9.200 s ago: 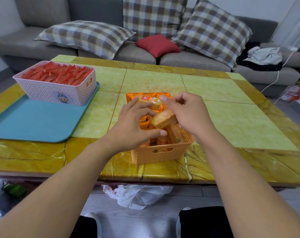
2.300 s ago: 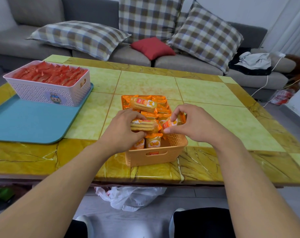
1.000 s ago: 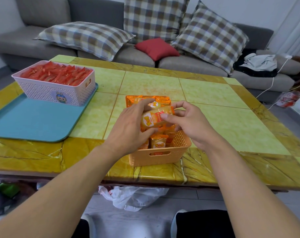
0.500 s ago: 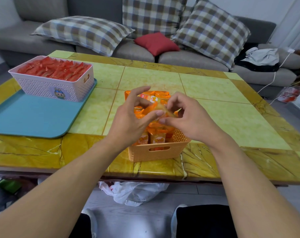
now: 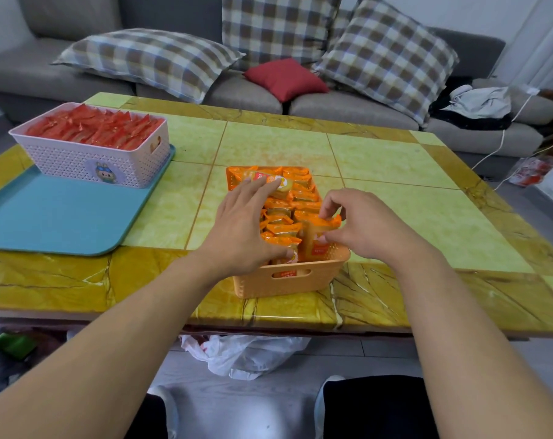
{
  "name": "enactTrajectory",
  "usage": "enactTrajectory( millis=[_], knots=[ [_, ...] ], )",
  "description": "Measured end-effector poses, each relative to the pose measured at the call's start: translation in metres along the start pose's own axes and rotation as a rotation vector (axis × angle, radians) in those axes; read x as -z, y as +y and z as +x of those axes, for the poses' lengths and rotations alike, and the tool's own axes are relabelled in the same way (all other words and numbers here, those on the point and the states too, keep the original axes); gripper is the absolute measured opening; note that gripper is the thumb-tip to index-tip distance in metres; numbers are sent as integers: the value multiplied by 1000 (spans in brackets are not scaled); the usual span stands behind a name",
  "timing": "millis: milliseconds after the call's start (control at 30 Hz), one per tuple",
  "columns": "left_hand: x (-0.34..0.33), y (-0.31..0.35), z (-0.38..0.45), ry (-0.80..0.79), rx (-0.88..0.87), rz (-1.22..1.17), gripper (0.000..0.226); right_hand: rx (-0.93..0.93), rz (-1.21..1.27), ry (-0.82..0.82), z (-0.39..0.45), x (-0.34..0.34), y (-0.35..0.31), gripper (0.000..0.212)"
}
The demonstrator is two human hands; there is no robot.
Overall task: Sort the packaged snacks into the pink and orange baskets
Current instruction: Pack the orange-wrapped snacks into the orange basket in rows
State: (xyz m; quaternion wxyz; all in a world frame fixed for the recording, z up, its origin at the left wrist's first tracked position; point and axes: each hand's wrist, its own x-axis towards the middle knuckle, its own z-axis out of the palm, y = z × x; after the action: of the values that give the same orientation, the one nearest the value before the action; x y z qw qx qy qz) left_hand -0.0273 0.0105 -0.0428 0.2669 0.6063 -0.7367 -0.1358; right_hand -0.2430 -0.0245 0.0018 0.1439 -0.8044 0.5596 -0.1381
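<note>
Both hands had dropped into the orange basket [image 5: 287,280] at the table's near edge: left hand [image 5: 243,229] flat on packets, right hand [image 5: 360,226] pinching an upright orange packet [image 5: 319,239].

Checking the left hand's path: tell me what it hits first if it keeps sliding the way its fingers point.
The left hand points away from the person, along the orange basket. It would likely meet the loose snack pack at its fingertips first; they may already touch.

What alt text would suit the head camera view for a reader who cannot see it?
Two hands arrange orange snack packets in an orange basket on a yellow table: the left hand lies flat, the right hand pinches one packet. A pink basket of red packets sits on a blue tray.
</note>
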Motion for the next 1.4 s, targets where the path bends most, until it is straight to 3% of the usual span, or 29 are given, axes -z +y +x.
enactTrajectory(
  millis=[133, 367, 467, 533, 700, 900, 1000, 1100, 1200, 1300, 1400],
  knots=[
    [-1, -1, 0, 13, -3, -10, 123, 5, -157, 81, 9, -13, -9, 37],
    [-3, -1, -3, 114, 11, -68, 118, -142, -201, -49, 8, -8, -21, 48],
    [-4, 0, -5, 175, 66, -139, 113, -86, -157, 101, 8, -7, -33, 42],
    [-4, 1, -6, 193, 105, -187, 103, -36, -140, 192, 16, -14, -42, 49],
    [-2, 3, -7, 261, 205, -382, 70, -129, -233, 82, 43, -38, -47, 72],
    [-3, 0, -7, 254, 237, -364, 72, -115, -219, 128, 54, -47, -48, 56],
    [-1, 1, -8, 242, 198, -355, 74, -133, 33, 253, 45, -35, -51, 47],
    [-2, 2, -6, 231, 206, -382, 68, -155, 682, 257, 30, -16, -44, 42],
    [-2, 1, -6, 204, 190, -347, 73, -124, 1057, 197, 17, 1, -28, 36],
    [-1, -1, -6, 118, 123, -285, 93, -111, 1218, 118, 8, 12, -13, 34],
    [1, -6, -3, 21, 57, -256, 117, -161, 1126, 149, 3, 16, 1, 46]
  ],
)
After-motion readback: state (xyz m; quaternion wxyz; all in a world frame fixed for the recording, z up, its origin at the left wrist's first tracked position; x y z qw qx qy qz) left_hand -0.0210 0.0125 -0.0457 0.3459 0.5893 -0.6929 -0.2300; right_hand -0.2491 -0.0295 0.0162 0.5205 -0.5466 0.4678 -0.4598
